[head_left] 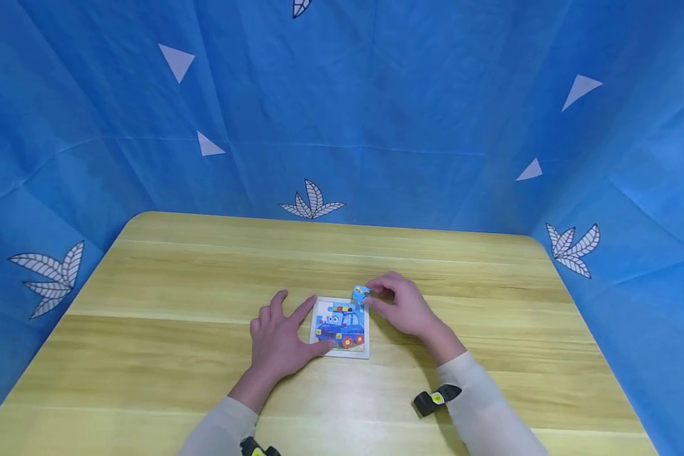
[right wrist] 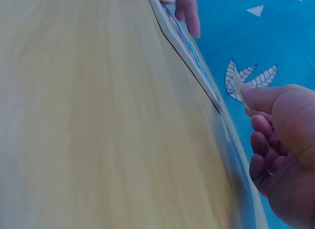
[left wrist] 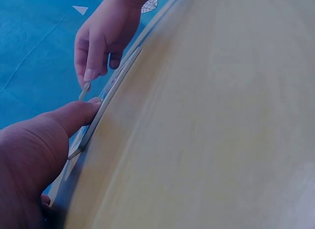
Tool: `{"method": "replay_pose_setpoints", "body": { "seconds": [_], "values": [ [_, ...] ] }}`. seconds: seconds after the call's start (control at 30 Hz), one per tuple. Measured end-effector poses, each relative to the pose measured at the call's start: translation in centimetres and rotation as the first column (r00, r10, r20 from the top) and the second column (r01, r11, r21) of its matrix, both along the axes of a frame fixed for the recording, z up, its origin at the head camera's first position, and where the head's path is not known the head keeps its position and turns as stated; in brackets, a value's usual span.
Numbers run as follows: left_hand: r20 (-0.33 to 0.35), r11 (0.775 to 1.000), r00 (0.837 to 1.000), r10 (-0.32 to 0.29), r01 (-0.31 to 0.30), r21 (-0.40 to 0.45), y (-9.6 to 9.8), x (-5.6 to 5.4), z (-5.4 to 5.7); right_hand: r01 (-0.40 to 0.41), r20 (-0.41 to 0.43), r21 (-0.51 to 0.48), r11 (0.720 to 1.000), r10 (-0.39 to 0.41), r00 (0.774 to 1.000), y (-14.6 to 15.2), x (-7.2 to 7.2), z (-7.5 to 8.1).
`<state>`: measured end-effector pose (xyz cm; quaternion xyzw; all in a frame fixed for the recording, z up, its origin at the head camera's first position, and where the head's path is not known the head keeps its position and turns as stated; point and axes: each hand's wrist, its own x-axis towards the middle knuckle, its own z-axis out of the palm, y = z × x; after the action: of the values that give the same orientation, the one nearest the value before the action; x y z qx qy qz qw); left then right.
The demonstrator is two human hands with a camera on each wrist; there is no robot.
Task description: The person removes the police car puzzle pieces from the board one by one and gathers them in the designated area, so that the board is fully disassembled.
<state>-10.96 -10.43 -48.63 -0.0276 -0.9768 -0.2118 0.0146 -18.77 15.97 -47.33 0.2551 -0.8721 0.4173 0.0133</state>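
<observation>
A small square jigsaw puzzle (head_left: 340, 326) in a white frame lies on the table, its picture a blue cartoon car with red wheels. My left hand (head_left: 282, 339) rests beside it with fingers spread. The left thumb (left wrist: 81, 113) lies on the puzzle's near edge, and the index fingertip touches the upper left corner. Between thumb and index finger, my right hand (head_left: 401, 305) pinches a blue puzzle piece (head_left: 359, 293) over the top right corner. In the right wrist view this piece (right wrist: 238, 86) appears edge-on, above the puzzle, and the other right fingers are curled.
The wood-grained table (head_left: 205, 278) has rounded far corners. Behind it and at both sides hangs a blue cloth (head_left: 342, 95) with white triangles and leaf prints. Each wrist wears a black strap, seen on the right sleeve (head_left: 473, 392).
</observation>
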Motion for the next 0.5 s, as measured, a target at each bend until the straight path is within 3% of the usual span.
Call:
{"method": "replay_pose_setpoints", "body": {
  "seconds": [0.5],
  "values": [
    [-0.021, 1.0, 1.0, -0.007, 0.006, -0.019, 0.0, 0.1, -0.3, 0.098, -0.005, 0.034, 0.995, -0.098, 0.995, 3.3, 0.7, 0.4]
  ]
}}
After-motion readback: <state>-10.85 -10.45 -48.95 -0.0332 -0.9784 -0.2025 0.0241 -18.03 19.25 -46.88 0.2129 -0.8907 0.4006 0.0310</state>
